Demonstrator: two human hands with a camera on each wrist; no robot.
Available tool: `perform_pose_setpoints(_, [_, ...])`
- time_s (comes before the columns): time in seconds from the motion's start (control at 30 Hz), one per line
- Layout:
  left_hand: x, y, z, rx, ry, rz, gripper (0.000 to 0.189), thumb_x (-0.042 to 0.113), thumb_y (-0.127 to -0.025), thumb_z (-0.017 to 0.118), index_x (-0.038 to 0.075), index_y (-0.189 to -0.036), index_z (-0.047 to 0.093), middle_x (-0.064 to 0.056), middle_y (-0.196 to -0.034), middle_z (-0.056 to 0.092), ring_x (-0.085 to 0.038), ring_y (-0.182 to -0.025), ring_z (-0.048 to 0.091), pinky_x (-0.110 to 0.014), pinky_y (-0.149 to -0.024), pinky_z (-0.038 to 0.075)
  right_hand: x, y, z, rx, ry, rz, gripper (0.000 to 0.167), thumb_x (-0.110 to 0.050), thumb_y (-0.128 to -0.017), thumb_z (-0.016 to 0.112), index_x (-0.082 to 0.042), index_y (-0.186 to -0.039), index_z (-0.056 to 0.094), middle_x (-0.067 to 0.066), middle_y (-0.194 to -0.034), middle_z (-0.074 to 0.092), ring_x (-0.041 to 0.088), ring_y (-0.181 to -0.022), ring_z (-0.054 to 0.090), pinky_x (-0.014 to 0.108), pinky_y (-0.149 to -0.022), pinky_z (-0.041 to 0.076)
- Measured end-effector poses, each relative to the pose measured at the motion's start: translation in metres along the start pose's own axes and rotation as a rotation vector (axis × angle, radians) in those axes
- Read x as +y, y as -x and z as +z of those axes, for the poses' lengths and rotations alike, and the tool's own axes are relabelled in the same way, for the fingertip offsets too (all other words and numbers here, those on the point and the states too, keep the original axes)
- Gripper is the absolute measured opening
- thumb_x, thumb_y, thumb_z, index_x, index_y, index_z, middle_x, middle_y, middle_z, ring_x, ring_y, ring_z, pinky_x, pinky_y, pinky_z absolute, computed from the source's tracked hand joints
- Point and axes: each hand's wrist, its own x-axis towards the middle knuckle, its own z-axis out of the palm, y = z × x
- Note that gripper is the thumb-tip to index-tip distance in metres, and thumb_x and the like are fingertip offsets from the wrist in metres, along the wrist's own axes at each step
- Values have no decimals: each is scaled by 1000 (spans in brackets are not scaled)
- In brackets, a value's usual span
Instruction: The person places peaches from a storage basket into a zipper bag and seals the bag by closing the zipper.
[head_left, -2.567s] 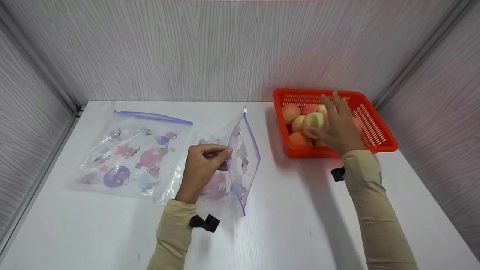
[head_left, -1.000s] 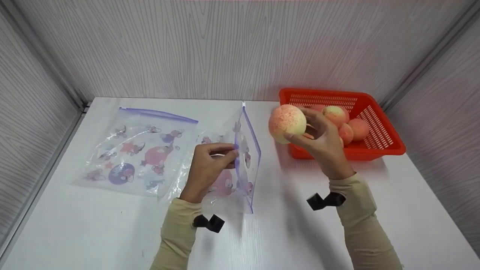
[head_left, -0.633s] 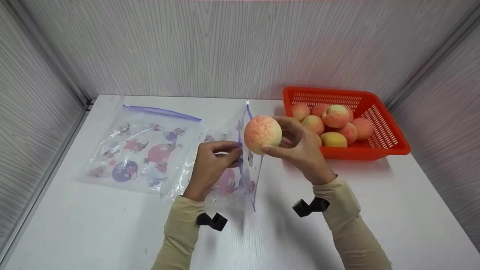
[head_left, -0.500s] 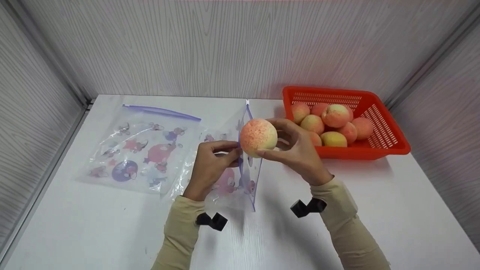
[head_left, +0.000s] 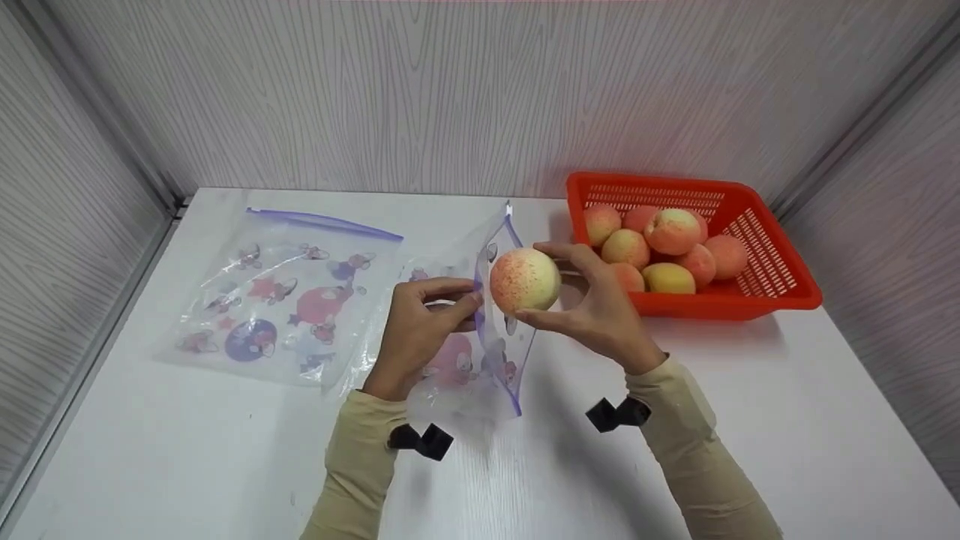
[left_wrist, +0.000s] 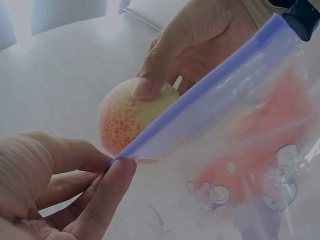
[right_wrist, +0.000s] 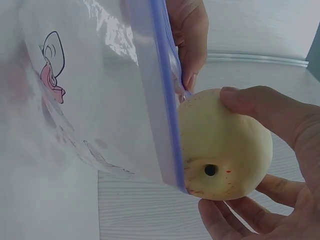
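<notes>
The left hand is seen at the centre of the head view, its forearm rising from the bottom edge and angled slightly rightward. The purple edge of a clear printed bag is pinched between thumb and forefinger, with almost no gap left between them; in the left wrist view the hand lies at lower left, with the other fingers bent beneath the forefinger.

The right hand is placed right of centre in the head view, its forearm slanting up and leftward from the lower right. A peach is gripped there, thumb and fingers spread to the fruit's width: the thumb is laid on the near side, the forefinger on the far side. In the right wrist view the thumb is seen pressed on the peach from above and the fingertips are set under it.

The peach is held at the bag's mouth, near the middle of the head view. In both wrist views it is partly overlapped by the purple edge; how far it lies between the bag's walls cannot be told.

At upper right a red basket is filled in part with more peaches. A second bag is laid flat at left.
</notes>
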Motion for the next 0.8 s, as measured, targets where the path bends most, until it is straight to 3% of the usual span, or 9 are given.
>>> perform_pose_setpoints(0.4, [2,2,1,-5,10,18,21,1,-90,73,-8,-108,73,-19,-99,67,-26,-79,72,-36,-74,63,0,1,1,-67,214,-24,77,-17,-71,95,-1,-136,59,12,-122,58,25,-107,60,37,-94,56])
perform_pose_setpoints(0.6, [-1,2,2,-15,34,19,19,2,-91,73,-7,-108,74,-19,-101,68,-29,-82,72,-38,-76,63,2,1,2,-67,178,-69,63,-11,-77,90,1,-132,61,13,-123,62,28,-109,61,41,-97,55])
perform_pose_setpoints(0.8, [-4,1,5,-17,68,21,20,1,-91,73,-8,-109,73,-21,-101,70,-30,-82,73,-39,-76,63,4,0,-3,-20,144,-110,51,-8,-86,82,3,-131,61,15,-127,64,23,-109,62,39,-98,55])
